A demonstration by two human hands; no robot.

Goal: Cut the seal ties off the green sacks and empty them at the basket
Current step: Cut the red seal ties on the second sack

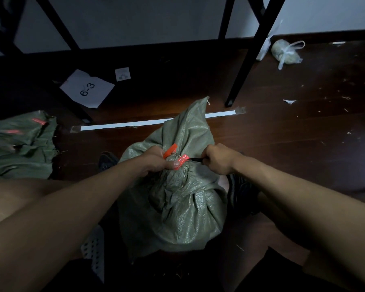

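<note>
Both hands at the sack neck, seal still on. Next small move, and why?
Probably draw the black tool in the right hand through the orange seal tie. The tie still cinches the neck of the green sack, the left hand pinches it in place, and the tool's tip sits right against it. Whether it has already bitten in is unclear.

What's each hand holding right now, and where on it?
The left hand pinches the tied neck of the green sack beside the red seal tie. The right hand has its grip on a dark tool's handle.
</note>
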